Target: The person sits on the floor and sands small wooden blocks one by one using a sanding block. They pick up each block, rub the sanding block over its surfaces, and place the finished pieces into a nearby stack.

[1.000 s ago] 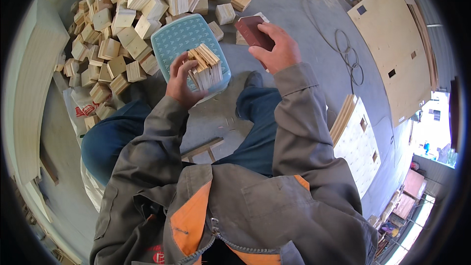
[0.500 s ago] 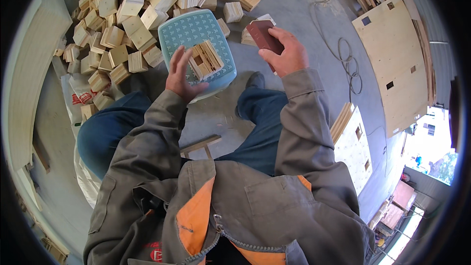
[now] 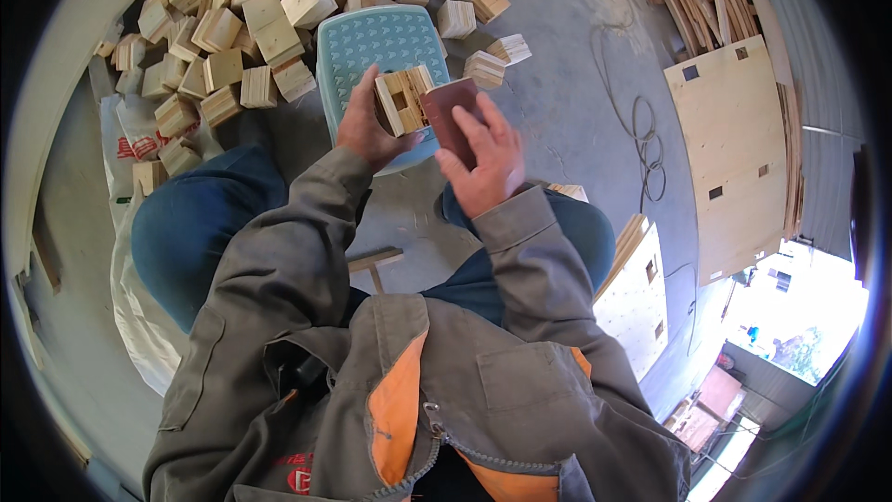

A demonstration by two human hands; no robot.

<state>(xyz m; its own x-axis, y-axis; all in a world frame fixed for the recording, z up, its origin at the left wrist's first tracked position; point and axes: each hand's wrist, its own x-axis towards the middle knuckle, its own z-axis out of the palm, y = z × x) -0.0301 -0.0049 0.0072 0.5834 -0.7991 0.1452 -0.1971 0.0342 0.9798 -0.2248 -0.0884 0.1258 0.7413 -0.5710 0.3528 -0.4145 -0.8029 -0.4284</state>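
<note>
In front of me stands a light-blue plastic stool (image 3: pixel 379 33) with a raised pattern on its top. A layered plywood block (image 3: pixel 405 98) with a square notch sits on it, tilted slightly. My left hand (image 3: pixel 365 128) grips the block from its left side, fingers along the far-left edge and thumb at the near side. My right hand (image 3: pixel 488 151) holds a flat reddish-brown rectangle (image 3: pixel 450 112), which looks like a sanding block. Its left edge is right by the plywood block's right side; whether they touch I cannot tell.
A big heap of plywood blocks (image 3: pixel 271 28) lies beyond and left of the stool. A white sack (image 3: pixel 139 279) is by my left knee. A cable (image 3: pixel 641 121) coils on the floor at right, near plywood sheets with square holes (image 3: pixel 729 121). A wooden piece (image 3: pixel 374 258) lies between my legs.
My right hand has moved left and nearer with the reddish-brown sanding block, bringing it beside the plywood block. My left hand has closed in on the plywood block. My right knee has shifted outward.
</note>
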